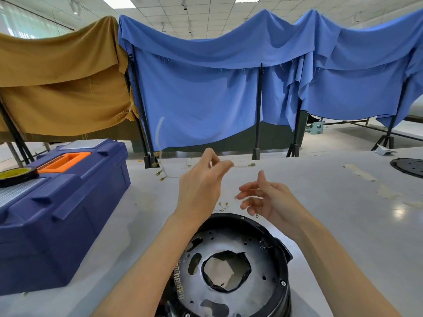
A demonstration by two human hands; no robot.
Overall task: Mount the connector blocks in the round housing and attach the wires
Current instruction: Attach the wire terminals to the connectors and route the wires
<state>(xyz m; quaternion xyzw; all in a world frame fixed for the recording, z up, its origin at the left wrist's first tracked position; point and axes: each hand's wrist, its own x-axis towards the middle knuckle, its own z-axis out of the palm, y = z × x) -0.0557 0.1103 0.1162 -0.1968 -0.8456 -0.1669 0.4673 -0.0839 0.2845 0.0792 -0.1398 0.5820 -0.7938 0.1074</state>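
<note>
The round black housing (282, 255) sits on the white table near me, its grey perforated plate showing a large centre hole. A row of brass terminals (179, 279) lines its left inner side. My left hand (200, 186) is raised above the table beyond the housing, thumb and fingers pinched on a thin pale wire (240, 165) with a brass terminal at its tip. My right hand (267, 197) hovers to the right, fingers spread and blurred, touching nothing I can make out. More pale wires with brass ends (161, 172) lie and blur further back, and small terminals (223, 204) lie just behind the housing.
A dark blue toolbox (68, 202) with an orange handle fills the left side, a roll of black tape (17, 176) on its lid. A black round cover (408, 167) lies at the far right. Blue and tan cloths hang on black stands behind the table.
</note>
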